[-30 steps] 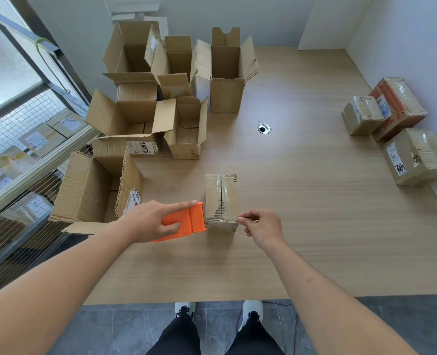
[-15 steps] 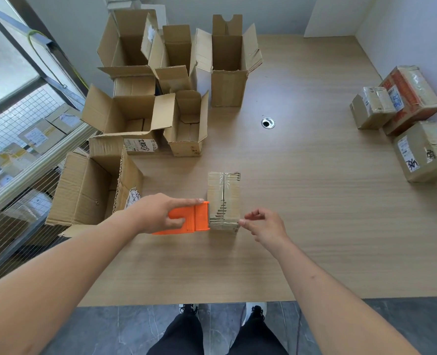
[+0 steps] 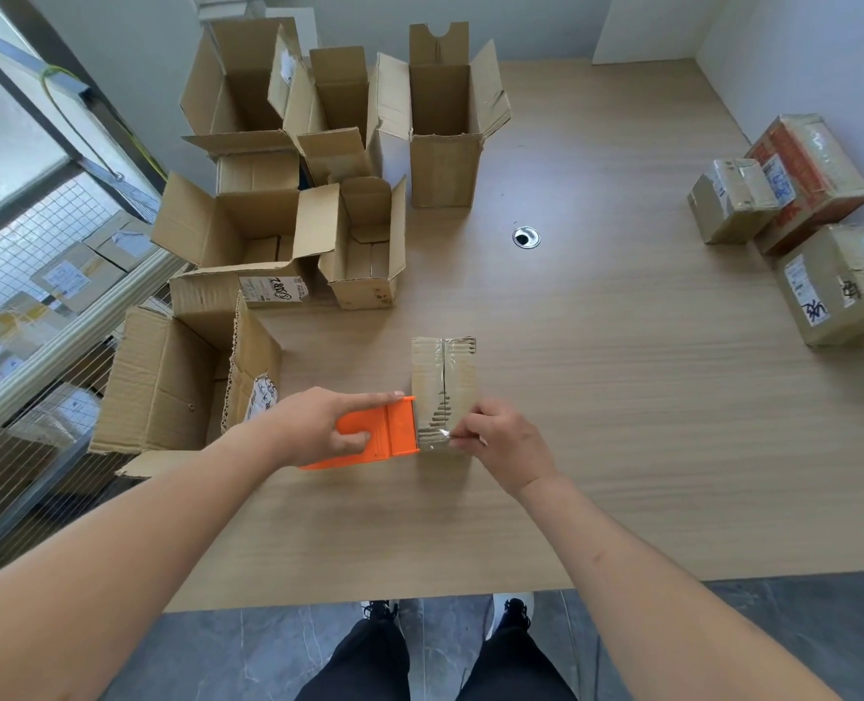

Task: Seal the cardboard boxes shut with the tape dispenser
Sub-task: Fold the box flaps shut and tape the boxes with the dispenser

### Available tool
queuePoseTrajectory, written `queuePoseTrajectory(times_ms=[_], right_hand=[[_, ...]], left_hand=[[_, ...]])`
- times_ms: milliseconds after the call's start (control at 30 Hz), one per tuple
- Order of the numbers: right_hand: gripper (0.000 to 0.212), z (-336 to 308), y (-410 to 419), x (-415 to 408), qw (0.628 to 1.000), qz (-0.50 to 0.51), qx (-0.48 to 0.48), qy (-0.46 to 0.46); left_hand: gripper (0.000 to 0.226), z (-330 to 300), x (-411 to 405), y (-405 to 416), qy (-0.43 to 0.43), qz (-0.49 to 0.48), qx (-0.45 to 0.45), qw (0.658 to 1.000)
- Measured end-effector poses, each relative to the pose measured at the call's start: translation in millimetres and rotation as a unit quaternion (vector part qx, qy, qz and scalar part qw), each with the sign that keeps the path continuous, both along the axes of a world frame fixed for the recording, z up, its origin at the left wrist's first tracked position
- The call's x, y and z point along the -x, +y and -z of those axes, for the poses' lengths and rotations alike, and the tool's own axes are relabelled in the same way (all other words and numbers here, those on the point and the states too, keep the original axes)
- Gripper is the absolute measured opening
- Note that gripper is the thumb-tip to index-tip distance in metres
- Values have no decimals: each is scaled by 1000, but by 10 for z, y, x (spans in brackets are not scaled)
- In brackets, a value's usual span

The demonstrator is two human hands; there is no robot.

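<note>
A small closed cardboard box [image 3: 444, 382] stands near the table's front, its two top flaps meeting in a middle seam. My left hand [image 3: 318, 428] grips the orange tape dispenser [image 3: 379, 437], whose front edge sits against the box's near left corner. My right hand [image 3: 503, 445] pinches the clear tape end [image 3: 440, 437] drawn across the box's near edge. Several open cardboard boxes [image 3: 364, 250] stand at the back left. Three taped boxes [image 3: 842, 283] lie at the right.
The wooden table [image 3: 622, 422] has a round cable hole [image 3: 526, 237] in its middle. A big open box [image 3: 167, 382] overhangs the left edge beside a wire-mesh railing. My feet show below the front edge.
The dispenser has stayed at the box's near left corner. My right hand has closed its fingers on the tape end and drawn it across the box's near edge.
</note>
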State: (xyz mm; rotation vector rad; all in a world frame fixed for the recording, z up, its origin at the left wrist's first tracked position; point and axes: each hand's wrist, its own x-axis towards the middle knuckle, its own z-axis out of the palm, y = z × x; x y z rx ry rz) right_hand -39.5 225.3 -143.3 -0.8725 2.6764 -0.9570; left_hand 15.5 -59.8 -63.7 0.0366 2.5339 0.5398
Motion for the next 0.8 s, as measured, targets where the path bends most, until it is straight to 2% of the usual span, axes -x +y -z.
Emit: queuePoseTrajectory(times_ms=[67, 133, 267, 367, 567, 800], right_hand=[[21, 40, 7, 13, 996, -18, -33, 80], [28, 26, 13, 51, 991, -2, -70, 118], [19, -144, -69, 100, 982, -13, -117, 147], [16, -191, -151, 33, 979, -6, -160, 128], [37, -187, -289, -76, 968, 41, -207, 138], [41, -250, -316, -96, 964, 52, -223, 131]], left_hand=[[66, 63, -64, 59, 8, -21, -24, 999], [65, 140, -99, 168, 20, -38, -40, 998], [66, 223, -64, 266, 44, -54, -66, 995], [67, 270, -79, 260, 36, -63, -88, 993], [65, 258, -345, 129, 9, -98, -179, 979], [64, 179, -498, -12, -32, -96, -145, 984]])
